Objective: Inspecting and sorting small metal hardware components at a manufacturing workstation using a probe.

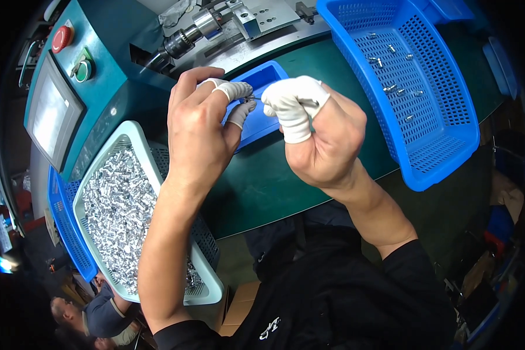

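Observation:
My left hand [197, 119], with white finger cots on some fingers, pinches a small metal part [249, 98] between thumb and fingertips. Close beside it on the right, my right hand [324, 125] is closed, its fingers wrapped in white cots. A thin dark tip seems to run from the right fingertips toward the metal part, but the rest of it is hidden in the fingers. Both hands are over a small blue tray [262, 125] on the green table [256, 195].
At left stands a pale basket [135, 133] heaped with small silvery metal parts [119, 210]. A blue basket [417, 175] at right holds several similar pieces. A teal machine panel [108, 87] with a red button [62, 38] and a chuck [181, 44] lie beyond. Another person [99, 315] sits at lower left.

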{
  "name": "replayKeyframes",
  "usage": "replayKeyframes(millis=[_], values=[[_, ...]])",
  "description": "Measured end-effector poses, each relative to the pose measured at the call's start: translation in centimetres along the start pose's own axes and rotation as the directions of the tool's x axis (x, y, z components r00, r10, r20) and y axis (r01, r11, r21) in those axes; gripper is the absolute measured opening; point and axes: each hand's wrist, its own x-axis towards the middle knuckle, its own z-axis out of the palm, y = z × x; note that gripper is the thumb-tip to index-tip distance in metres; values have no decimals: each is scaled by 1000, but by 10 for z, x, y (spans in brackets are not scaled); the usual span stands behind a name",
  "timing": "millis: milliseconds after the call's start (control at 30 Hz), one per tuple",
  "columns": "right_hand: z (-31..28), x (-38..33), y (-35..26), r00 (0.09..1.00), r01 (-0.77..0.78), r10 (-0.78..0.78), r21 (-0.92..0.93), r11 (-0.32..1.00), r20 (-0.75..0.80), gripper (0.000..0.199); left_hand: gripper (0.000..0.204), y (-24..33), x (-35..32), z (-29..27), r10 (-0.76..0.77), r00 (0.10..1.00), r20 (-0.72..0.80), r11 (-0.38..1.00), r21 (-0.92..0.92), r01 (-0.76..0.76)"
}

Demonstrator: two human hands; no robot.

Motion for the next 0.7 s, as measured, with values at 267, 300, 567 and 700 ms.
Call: replayKeyframes(millis=[267, 300, 567, 700], values=[[-27, 24, -17, 993, -66, 64, -13, 998, -98, 32, 16, -9, -4, 2, -68, 997, -38, 998, 2, 68], [-21, 18, -18, 984, -139, 142, 31, 990, -108, 30, 16, -9, -6, 5, -36, 998, -42, 999, 15, 37], [-1, -1, -9, 980, -172, 183, 123, 977, -79, 20, 21, -7, -7, 1, -98, 995, -24, 993, -75, 96], [2, -3, -8, 974, -189, 202, 123, 974, -99, 20, 22, -8, -7, 1, -108, 994, -27, 988, -116, 104]])
